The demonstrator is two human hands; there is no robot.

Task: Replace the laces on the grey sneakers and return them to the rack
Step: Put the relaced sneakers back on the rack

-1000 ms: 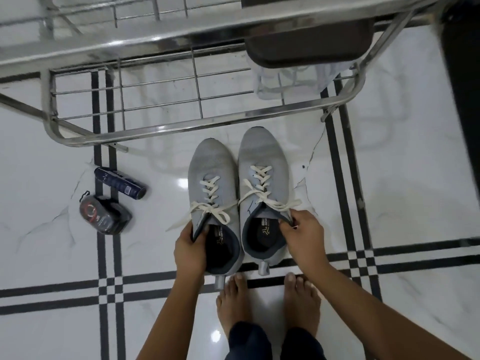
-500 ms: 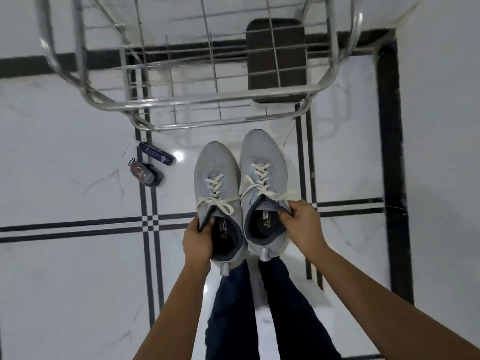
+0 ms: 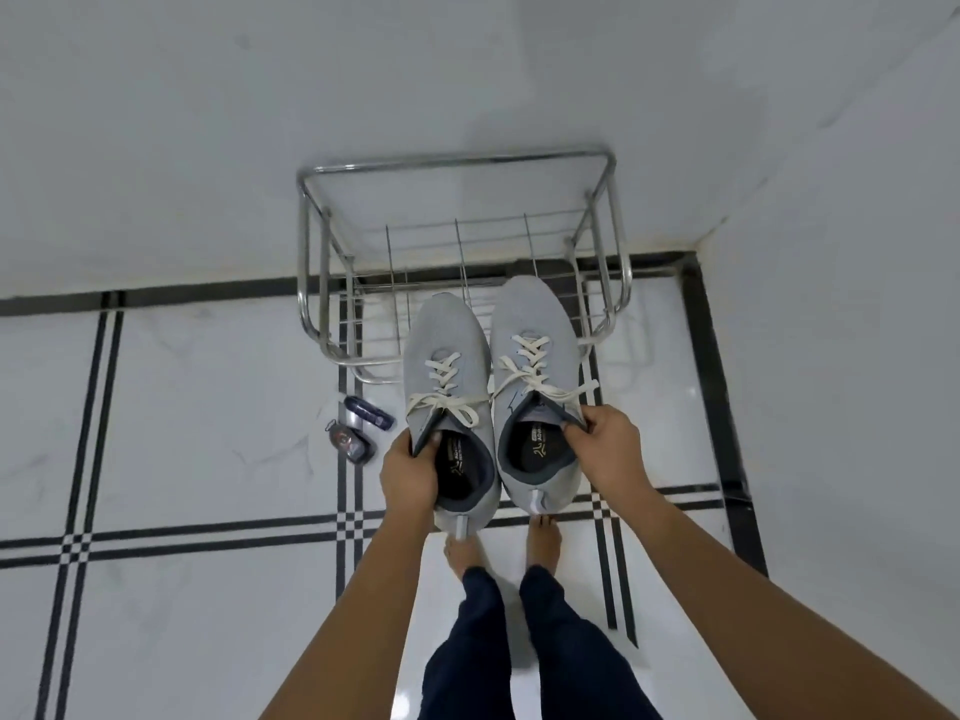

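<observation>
Head view looks steeply down at my two arms, which reach forward over a white marble floor with black line patterns. I see the left hand holding the left grey sneaker at the left edge of its opening; its grip is closed round the collar, with the fingertips curled inside the shoe. The right hand holds the right grey sneaker in the same way, its grip pinching the right edge of the collar just below the loose lace ends. Both sneakers are lifted off the floor, level, close side by side, toes pointing away from me. I cannot tell if they touch each other.

Cream laces are threaded in crosses on both shoes, and the ends hang over the sides.

Beyond the toes stands the metal wire rack against the white wall; in the picture the toes overlap its front bars.

On the floor, left of the sneakers, lie a dark blue tube and a small dark round object with red on it, just beside each other.

Below the shoes I see two bare feet and dark trousers.
</observation>
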